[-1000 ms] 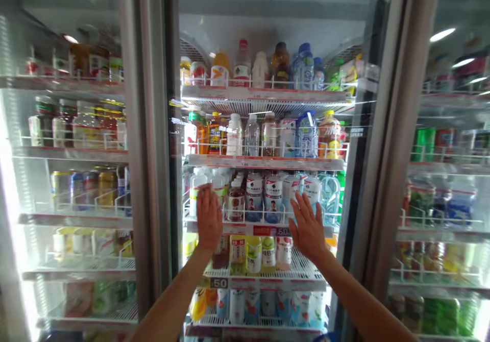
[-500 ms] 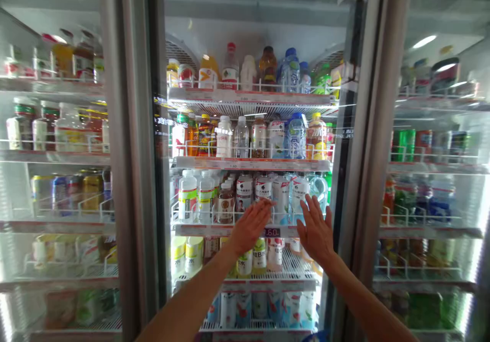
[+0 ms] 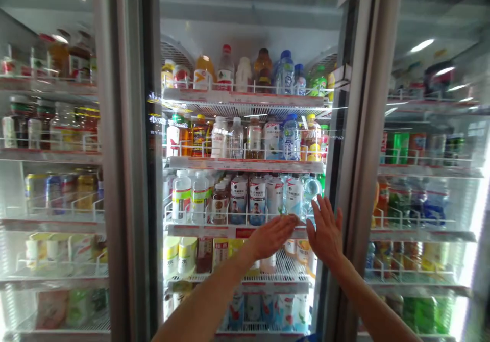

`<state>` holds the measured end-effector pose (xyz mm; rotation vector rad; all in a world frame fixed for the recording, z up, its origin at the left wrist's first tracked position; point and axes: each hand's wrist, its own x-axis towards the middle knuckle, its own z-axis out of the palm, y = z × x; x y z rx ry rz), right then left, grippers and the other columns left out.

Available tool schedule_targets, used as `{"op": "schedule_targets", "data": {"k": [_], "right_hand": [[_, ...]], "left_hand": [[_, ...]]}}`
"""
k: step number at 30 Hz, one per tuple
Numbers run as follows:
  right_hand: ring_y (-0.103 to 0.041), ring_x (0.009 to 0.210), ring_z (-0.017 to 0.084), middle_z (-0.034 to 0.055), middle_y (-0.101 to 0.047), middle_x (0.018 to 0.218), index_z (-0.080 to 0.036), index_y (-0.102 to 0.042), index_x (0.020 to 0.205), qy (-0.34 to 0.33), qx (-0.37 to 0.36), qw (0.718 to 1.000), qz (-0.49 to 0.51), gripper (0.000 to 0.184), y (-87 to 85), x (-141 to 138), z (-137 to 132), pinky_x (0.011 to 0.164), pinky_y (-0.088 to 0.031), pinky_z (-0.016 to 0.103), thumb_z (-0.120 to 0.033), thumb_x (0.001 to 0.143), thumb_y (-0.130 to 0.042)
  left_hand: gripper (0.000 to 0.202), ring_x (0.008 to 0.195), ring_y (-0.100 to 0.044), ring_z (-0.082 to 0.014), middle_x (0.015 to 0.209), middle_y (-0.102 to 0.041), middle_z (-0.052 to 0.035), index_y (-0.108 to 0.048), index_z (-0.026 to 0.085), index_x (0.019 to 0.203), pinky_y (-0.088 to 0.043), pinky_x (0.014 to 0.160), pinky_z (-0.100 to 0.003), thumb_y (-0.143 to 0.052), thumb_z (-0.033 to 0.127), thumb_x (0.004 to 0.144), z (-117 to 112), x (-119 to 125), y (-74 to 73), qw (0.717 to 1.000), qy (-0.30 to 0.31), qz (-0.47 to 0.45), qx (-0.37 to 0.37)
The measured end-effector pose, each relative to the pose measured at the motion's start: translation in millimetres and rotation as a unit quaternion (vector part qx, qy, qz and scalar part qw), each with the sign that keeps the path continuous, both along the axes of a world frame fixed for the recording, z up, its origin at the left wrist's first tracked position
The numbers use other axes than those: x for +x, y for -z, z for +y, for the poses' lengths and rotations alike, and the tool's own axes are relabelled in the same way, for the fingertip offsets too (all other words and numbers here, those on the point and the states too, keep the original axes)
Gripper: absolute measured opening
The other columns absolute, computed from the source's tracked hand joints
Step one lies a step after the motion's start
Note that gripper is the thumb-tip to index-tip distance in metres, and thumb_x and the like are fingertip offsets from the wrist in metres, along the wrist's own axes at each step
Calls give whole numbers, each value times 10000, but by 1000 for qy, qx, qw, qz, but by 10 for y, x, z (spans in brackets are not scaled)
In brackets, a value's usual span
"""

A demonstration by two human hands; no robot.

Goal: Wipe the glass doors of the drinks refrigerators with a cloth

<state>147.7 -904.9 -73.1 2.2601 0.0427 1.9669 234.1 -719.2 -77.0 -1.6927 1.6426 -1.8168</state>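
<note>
My left hand (image 3: 272, 237) reaches out with its fingers stretched flat and pointing right, in front of the fourth shelf's bottles. Nothing is in it. My right hand (image 3: 325, 232) is raised beside it, fingers up and slightly spread, also holding nothing, close to the right frame (image 3: 354, 178) of the middle glass door. Whether either hand touches the glass I cannot tell. Behind them, a row of white-labelled bottles (image 3: 257, 199) stands on the third shelf, with a round clear bottle (image 3: 312, 188) at its right end.
The upper shelf (image 3: 245, 97) bears juice and soda bottles; the second shelf (image 3: 245, 165) holds more drinks. Cartons (image 3: 283, 311) stand at the bottom. Neighbouring fridge sections with cans (image 3: 53, 194) on the left and bottles (image 3: 438, 199) on the right flank the metal frames.
Both hands have shifted right, the left one farther, so they are closer together. The left hand has also dropped slightly. The view has turned a little; both hands stay open.
</note>
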Motion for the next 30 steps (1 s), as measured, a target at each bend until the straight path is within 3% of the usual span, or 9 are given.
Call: {"op": "schedule_targets", "data": {"k": [7, 11, 13, 17, 20, 23, 25, 27, 30], "right_hand": [[-249, 1381, 226, 128, -333, 1455, -208, -171, 1455, 22, 26, 999, -25, 589, -89, -63, -271, 1112, -177, 499, -267, 903, -369], [-246, 1383, 211, 116, -339, 1454, -209, -146, 1460, 14, 5, 1000, -12, 603, -119, -80, -315, 1121, -173, 482, -245, 900, -369], [-237, 1386, 205, 103, -331, 1461, -218, -124, 1464, 7, -7, 1000, -5, 614, -175, -59, -323, 1126, -165, 475, -241, 901, -367], [-229, 1389, 202, 91, -323, 1466, -232, -111, 1465, -2, -2, 1000, -16, 602, -382, 12, -312, 1129, -152, 473, -261, 912, -346], [-238, 1386, 197, 104, -355, 1447, -225, -137, 1461, -5, -7, 999, -32, 581, -524, 39, -296, 1127, -156, 463, -273, 918, -338], [-232, 1388, 192, 114, -376, 1433, -213, -159, 1457, -7, -20, 999, -47, 570, -594, 43, -314, 1127, -163, 454, -261, 918, -339], [-233, 1388, 191, 113, -373, 1435, -212, -163, 1456, -9, -23, 998, -56, 568, -618, 52, -350, 1126, -167, 452, -253, 917, -337], [-241, 1385, 195, 107, -360, 1444, -217, -166, 1456, -12, -14, 998, -64, 568, -645, 73, -393, 1125, -174, 456, -252, 915, -334], [-260, 1378, 204, 94, -340, 1457, -232, -156, 1459, -18, 4, 997, -74, 577, -703, 116, -445, 1123, -183, 466, -254, 910, -333]], "left_hand": [[335, 1327, -353, -240, 1368, -479, -76, -530, 112, 1211, -373, 1079, -407, -413, 134, 899, -164, 49, -630, 994, -19, 9, -111], [334, 1330, -354, -147, 1354, -500, -48, -528, 138, 1219, -321, 1121, -317, -390, 160, 915, -161, 8, -652, 994, 29, -19, 99], [352, 1331, -349, -117, 1357, -497, -37, -508, 158, 1248, -300, 1131, -286, -393, 167, 916, -167, 22, -801, 987, 42, -16, 155], [404, 1373, -265, -178, 1405, -433, -67, -463, 157, 1299, -287, 1139, -383, -390, 137, 902, -238, 88, -1362, 999, -2, 38, 18], [410, 1387, -221, -205, 1423, -406, -77, -449, 138, 1311, -269, 1143, -417, -371, 144, 908, -287, 76, -1507, 997, -36, 56, -26], [381, 1370, -270, -154, 1406, -436, -36, -469, 146, 1291, -256, 1151, -340, -341, 207, 937, -293, 33, -1444, 993, -14, 4, 120], [378, 1348, -315, -120, 1387, -462, -7, -481, 165, 1281, -262, 1145, -293, -308, 230, 952, -307, 25, -1531, 980, -5, -26, 199], [389, 1342, -330, -130, 1391, -457, -6, -470, 178, 1294, -284, 1137, -311, -287, 219, 953, -353, 31, -1778, 985, -27, -15, 167], [411, 1364, -289, -180, 1423, -412, -34, -441, 174, 1319, -299, 1130, -394, -289, 166, 938, -465, 31, -2167, 997, -61, 32, 14]]}}
